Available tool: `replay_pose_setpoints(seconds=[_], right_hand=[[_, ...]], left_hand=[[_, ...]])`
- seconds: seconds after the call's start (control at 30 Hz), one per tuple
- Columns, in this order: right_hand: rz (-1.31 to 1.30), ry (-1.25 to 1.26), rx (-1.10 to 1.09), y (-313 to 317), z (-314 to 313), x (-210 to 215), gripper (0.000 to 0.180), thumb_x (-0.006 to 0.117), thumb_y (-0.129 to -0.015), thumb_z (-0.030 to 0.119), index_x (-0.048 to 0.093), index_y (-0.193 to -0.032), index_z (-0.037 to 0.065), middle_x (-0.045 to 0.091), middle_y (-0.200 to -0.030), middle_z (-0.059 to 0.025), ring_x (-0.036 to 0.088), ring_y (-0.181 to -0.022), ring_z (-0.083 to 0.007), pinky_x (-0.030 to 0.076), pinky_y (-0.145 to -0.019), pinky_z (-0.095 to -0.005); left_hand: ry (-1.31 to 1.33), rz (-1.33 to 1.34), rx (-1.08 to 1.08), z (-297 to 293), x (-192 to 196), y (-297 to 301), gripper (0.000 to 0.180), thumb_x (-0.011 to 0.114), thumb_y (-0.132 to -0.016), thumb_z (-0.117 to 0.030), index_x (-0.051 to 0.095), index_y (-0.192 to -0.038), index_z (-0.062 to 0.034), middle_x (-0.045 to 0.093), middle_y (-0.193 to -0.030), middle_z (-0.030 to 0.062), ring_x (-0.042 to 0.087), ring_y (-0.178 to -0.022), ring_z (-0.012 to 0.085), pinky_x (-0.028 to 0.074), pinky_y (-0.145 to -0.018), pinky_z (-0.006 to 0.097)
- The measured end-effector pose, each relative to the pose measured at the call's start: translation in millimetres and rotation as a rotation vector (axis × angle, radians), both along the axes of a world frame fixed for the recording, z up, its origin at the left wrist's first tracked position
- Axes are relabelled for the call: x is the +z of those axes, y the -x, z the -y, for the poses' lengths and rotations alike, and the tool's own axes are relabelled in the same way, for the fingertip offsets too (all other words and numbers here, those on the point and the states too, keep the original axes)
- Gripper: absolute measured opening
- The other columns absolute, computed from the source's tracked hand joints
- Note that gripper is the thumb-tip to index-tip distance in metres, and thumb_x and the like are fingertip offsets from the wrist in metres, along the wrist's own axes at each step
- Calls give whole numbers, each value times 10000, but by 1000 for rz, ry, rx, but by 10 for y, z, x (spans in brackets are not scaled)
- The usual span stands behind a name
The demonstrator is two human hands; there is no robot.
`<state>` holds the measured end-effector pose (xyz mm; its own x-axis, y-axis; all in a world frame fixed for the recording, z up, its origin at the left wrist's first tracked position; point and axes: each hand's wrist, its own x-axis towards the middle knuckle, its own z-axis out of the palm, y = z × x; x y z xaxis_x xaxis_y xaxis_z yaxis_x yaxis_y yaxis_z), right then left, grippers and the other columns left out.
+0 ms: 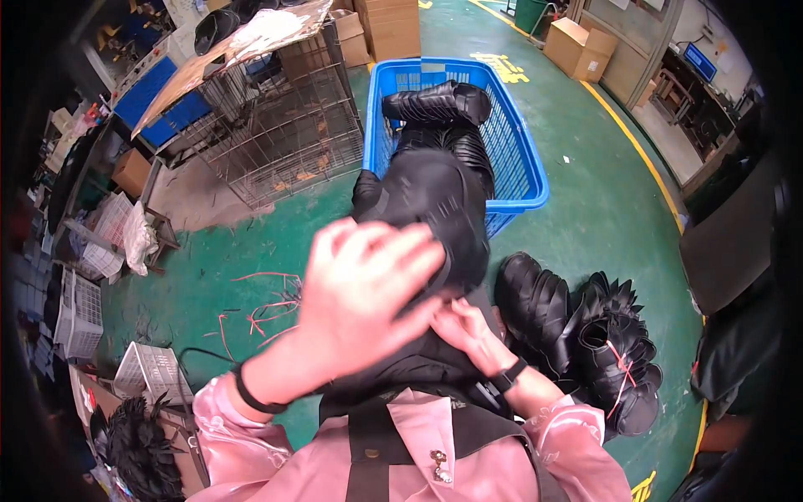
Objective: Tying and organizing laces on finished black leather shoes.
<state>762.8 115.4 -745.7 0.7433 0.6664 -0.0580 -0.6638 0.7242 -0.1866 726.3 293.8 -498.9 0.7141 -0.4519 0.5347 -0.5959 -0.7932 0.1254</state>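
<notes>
A black, leather-like curved piece with short slits rests over my lap, its far end reaching the blue basket. My left hand is raised over its near left part, blurred by motion, with the fingers stretched and apart. At the near edge of this piece, my right hand has its fingers closed on the black material. What lies under my left palm is hidden. Inside the blue plastic basket, nested stacks of similar black pieces lie on their sides.
Bundles of black layered pieces stand on the floor to my right, one tied with pink string. Loose pink string lies on the green floor at left. A wire cage, white crates and cardboard boxes stand around.
</notes>
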Motion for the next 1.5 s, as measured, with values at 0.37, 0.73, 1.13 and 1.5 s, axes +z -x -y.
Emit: replay_pose_setpoints(seconds=[0.37, 0.73, 1.13, 1.5], right_hand=[[4, 694, 296, 643, 1290, 26, 462, 626, -869, 104, 486, -1301, 20, 565, -1272, -127, 581, -1138, -262, 504, -947, -425], [5, 698, -203, -525, 1320, -203, 434, 451, -988, 347, 511, -1296, 47, 601, -1221, -74, 595, -1036, -203, 495, -905, -376], [337, 1246, -432, -935, 939, 59, 348, 490, -966, 227, 561, -1254, 45, 573, -1265, -64, 534, -1146, -186, 408, -991, -364], [1524, 1418, -8, -546, 311, 1030, 300, 511, -920, 305, 677, -1137, 180, 502, -1381, -45, 286, -1388, -317, 75, -1134, -539]], left_hand=[[-16, -40, -281, 406, -695, 565, 462, 733, -685, -389, 670, -1073, -145, 602, -1201, -15, 561, -805, 142, 431, -897, 464], [-37, 36, -434, 573, -702, 563, 416, 700, -715, -395, 685, -1024, -116, 623, -1154, 5, 497, -697, 100, 446, -811, 403], [165, -115, -404, 262, -1045, 291, 321, 735, -696, -298, 685, -946, -102, 639, -1136, 28, 520, -662, 117, 402, -784, 405], [888, -517, -511, -275, -1136, -267, 156, 649, -810, -125, 679, -940, -44, 673, -950, 81, 633, -882, 228, 500, -813, 352]])
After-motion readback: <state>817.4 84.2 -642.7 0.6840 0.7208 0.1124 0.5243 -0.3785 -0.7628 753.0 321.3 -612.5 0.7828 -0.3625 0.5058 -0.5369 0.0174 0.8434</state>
